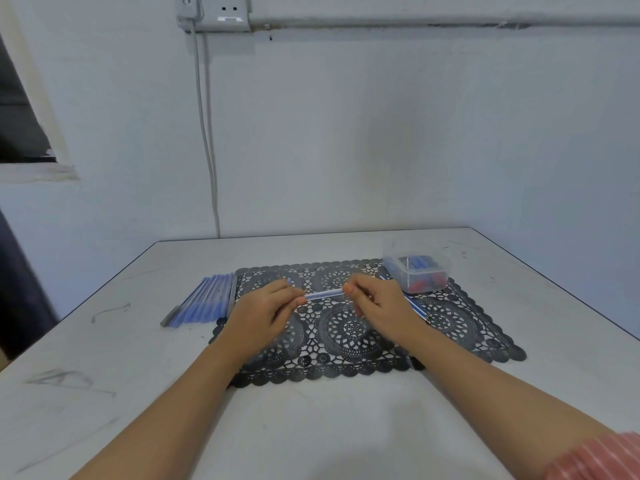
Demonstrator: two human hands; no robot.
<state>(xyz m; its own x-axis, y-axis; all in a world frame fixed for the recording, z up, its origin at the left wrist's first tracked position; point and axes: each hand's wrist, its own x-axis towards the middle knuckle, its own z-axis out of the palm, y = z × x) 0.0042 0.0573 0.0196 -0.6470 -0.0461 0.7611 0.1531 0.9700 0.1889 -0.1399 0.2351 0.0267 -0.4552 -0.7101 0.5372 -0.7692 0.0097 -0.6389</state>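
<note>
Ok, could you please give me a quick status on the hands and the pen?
Left hand and right hand pinch clear plastic pen barrel, one end each. Held over black lace placemat. Nothing blocking.

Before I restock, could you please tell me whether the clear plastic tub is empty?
Not empty: the clear tub holds blue pieces and red pieces, which show through its wall.

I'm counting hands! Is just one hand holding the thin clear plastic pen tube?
No, the left hand and the right hand each pinch one end of the thin clear plastic pen tube.
</note>
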